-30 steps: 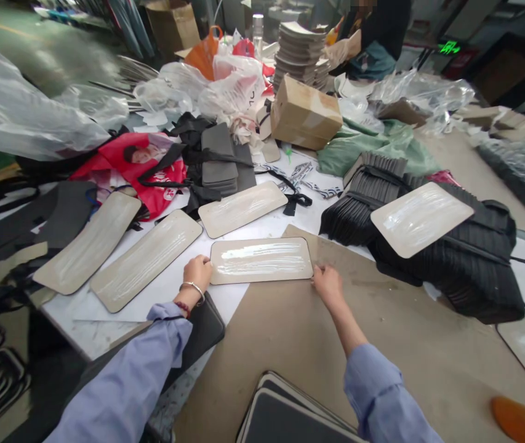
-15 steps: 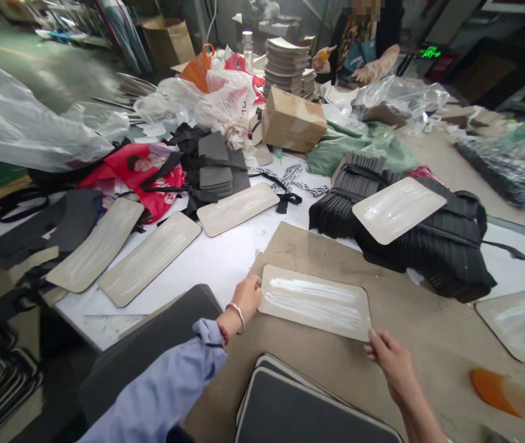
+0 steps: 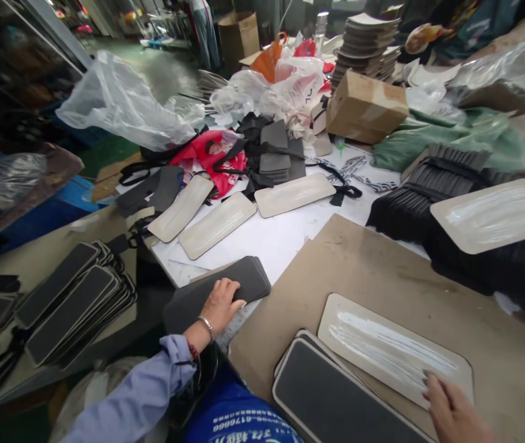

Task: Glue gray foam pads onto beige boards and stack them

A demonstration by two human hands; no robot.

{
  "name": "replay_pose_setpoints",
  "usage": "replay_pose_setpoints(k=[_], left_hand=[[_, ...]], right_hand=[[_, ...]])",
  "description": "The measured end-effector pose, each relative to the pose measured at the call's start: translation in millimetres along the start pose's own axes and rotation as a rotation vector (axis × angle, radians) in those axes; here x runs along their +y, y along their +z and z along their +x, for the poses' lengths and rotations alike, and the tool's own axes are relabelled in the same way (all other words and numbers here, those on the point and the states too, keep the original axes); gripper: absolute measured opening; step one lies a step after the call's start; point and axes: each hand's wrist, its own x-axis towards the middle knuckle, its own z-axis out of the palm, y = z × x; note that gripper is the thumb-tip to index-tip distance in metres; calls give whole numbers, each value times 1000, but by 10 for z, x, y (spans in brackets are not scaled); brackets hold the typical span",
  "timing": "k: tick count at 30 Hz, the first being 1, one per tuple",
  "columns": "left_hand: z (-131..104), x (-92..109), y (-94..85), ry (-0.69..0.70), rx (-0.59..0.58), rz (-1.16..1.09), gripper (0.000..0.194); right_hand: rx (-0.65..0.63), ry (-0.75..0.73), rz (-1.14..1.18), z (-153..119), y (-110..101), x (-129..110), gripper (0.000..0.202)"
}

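My left hand (image 3: 220, 306), with a bangle at its wrist, lies over a stack of dark grey panels (image 3: 248, 280) at the table's near left edge. Its fingers are stretched over the top panel and the thumb stands apart. A beige panel (image 3: 382, 335) with white streaks, perhaps glue, rests on the brown board (image 3: 349, 264). Over that panel's right end is my right hand (image 3: 453, 409), its fingers bent and blurred; whether they touch it or hold anything is unclear. In front of me is a stack of pale-edged dark panels (image 3: 336, 394), partly under the frame's lower edge.
Streaked beige panels (image 3: 218, 224) lie across the white tabletop. Another (image 3: 497, 215) rests on bundled black pieces (image 3: 410, 209). Behind are a cardboard box (image 3: 366, 107), plastic bags and a tall stack (image 3: 366, 43). More dark panels (image 3: 72, 314) sit at left. A co-worker's hand (image 3: 421, 38) shows at the back.
My left hand has let go of the streaked panel and moved left onto the dark grey stack. The panel now lies lower, beside the near stack. The view has turned left.
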Motion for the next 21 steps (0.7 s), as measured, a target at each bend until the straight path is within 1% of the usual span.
replay_pose_setpoints(k=[2,4,6,8,11,14,18,21], left_hand=[[4,-22,17,37,-1,4,25],[16,6,22,66,-3,28,23],[22,38,19,88,-3,65,20],[19,50,21,115,7,108,17],[5,30,40,169,49,136,10],[-20,-11,56,220,128,94,7],[-58,-41,65,268,236,17,12],[-72,-63,94,280,265,22,18]], right_hand=[[-93,-67,41,6,107,-448,47],[-151,-162,107,-21,231,-857,48],[-217,-257,168,-82,364,-1194,46],[-287,-338,209,-161,491,-1460,44],[-349,-429,224,-270,652,-1765,42],[-387,-509,223,-343,773,-2010,40],[-429,-578,263,-397,889,-2328,37],[-468,-588,294,-383,963,-2601,35]])
